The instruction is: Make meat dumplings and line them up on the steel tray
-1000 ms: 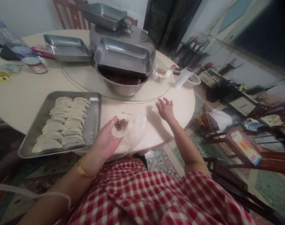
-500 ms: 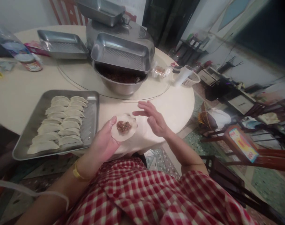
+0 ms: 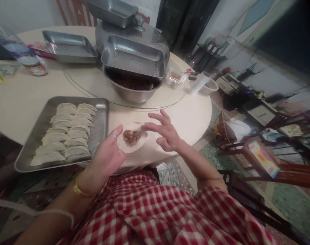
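Observation:
A round dumpling wrapper (image 3: 126,146) lies flat across the fingers of my left hand (image 3: 110,149), whose thumb rests at its near-left edge. In the middle of the wrapper sits a lump of minced filling (image 3: 131,136). My right hand (image 3: 165,132) has its fingers spread, and the index fingertip touches the wrapper's right edge. To the left, a metal tray (image 3: 100,124) holds two columns of folded dumplings (image 3: 55,137). Beyond my hands stands a metal bowl (image 3: 133,93) with dark filling inside; a rectangular pan (image 3: 134,61) rests on its rim.
A large lidded pot (image 3: 157,37) stands behind the bowl, with another pan (image 3: 114,13) on top. At the left are a shallow pan (image 3: 72,49), a jar (image 3: 34,66) and a plastic bottle (image 3: 11,44). A white basket (image 3: 208,86) sits by the table's right edge.
My left hand has shifted slightly left with the wrapper. My right hand has moved a little left, its index finger now at the wrapper's edge.

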Tool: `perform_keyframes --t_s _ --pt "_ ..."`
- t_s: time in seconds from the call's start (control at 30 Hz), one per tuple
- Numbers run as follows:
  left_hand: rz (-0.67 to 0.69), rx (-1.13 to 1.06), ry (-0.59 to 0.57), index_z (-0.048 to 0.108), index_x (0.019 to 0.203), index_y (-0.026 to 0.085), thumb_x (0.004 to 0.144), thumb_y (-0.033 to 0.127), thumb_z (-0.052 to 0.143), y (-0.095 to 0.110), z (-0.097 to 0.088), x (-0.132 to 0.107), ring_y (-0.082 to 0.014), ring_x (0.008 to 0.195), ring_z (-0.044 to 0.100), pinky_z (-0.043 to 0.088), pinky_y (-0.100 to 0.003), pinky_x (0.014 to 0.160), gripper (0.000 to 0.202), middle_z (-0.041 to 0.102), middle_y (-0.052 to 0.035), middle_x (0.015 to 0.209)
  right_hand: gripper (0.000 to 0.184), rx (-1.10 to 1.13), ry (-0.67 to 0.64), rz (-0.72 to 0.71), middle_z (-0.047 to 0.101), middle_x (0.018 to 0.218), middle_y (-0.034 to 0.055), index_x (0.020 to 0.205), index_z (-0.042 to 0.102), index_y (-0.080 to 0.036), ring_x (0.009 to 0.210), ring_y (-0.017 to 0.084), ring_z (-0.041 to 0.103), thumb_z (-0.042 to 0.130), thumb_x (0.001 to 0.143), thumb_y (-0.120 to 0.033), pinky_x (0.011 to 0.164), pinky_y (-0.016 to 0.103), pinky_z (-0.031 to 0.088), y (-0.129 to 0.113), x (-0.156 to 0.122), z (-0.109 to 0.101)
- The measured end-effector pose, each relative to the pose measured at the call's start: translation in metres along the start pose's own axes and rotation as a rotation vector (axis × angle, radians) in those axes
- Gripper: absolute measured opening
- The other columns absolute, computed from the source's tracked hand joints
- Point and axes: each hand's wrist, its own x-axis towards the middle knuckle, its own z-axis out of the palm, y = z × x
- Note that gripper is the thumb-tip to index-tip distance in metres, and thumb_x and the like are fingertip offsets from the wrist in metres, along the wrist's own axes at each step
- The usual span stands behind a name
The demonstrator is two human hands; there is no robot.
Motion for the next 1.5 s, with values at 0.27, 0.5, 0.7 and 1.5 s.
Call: perform_keyframes --t_s 0.27,0.5,0.7,1.5 --pt "0.06 -0.029 -0.031 0.064 0.121 0.009 0.099 0.026 0.04 0.0 -0.004 -0.001 -0.021 0.096 0.071 0.054 -0.033 0.091 0.036 0.078 -0.0093 0.101 0.057 0.063 0.073 0.053 0.076 0.105 0.0024 0.14 0.049 -0.026 0.135 0.022 0.049 0.018 0.098 -0.05 0.123 0.054 0.02 -0.008 0.002 -0.006" --pt "0.082 -0.053 0.0 0.065 0.119 0.01 0.1 0.026 0.038 0.0 -0.001 -0.004 -0.019 0.094 0.071 0.052 -0.032 0.094 0.037 0.077 -0.0081 0.101 0.056 0.074 0.047 0.035 0.075 0.111 0.0037 0.14 0.049 -0.023 0.137 0.02 0.047 0.019 0.099 -0.047 0.123 0.052 0.021 -0.011 0.002 0.005" --pt "0.095 -0.1 0.05 0.061 0.126 0.008 0.101 0.025 0.034 0.004 0.003 -0.005 -0.0198 0.097 0.07 0.053 -0.033 0.092 0.041 0.077 -0.0086 0.099 0.057 -0.084 -0.006 0.032 0.073 0.117 0.0029 0.132 0.058 -0.026 0.139 0.023 0.045 0.028 0.095 -0.057 0.125 0.051 0.015 -0.015 -0.019 0.021" --pt "0.05 -0.108 -0.002 0.06 0.129 0.009 0.101 0.044 0.029 0.006 0.004 -0.007 -0.0264 0.107 0.067 0.054 -0.039 0.092 0.054 0.076 -0.0112 0.104 0.052 -0.121 -0.101 -0.22 0.063 0.137 -0.0035 0.139 0.049 -0.036 0.145 0.023 0.038 0.048 0.091 -0.057 0.126 0.054 0.013 -0.038 -0.021 0.048"
